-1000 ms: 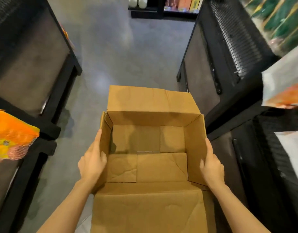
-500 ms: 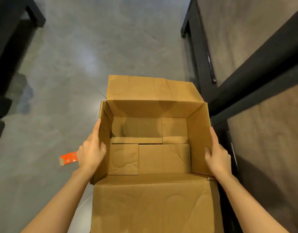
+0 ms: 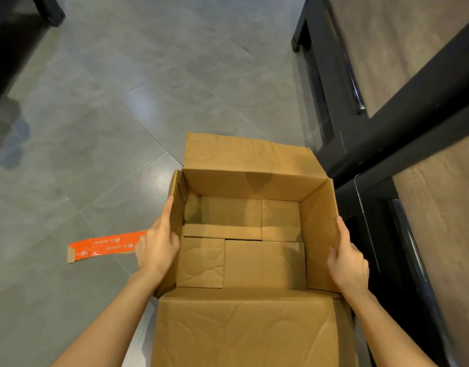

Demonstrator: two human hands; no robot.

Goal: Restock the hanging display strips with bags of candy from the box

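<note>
An open brown cardboard box (image 3: 254, 181) is held low over the grey floor, its flaps folded outward. Only the bottom flaps show inside; no candy bags are visible in it. My left hand (image 3: 156, 247) holds the left wall, fingers straight along the outside and thumb over the rim. My right hand (image 3: 348, 263) holds the right wall the same way, thumb inside. No hanging display strips are in view.
An orange strip of torn tape (image 3: 103, 246) lies on the grey tiled floor (image 3: 148, 88) left of the box. A black-framed shelving unit (image 3: 386, 133) with brown panels stands close on the right. Another black unit's leg (image 3: 48, 9) is at the top left.
The view has tilted down and the box has sunk towards the floor. The orange bags and the shelves' upper parts have left the view; the tape strip on the floor has appeared.
</note>
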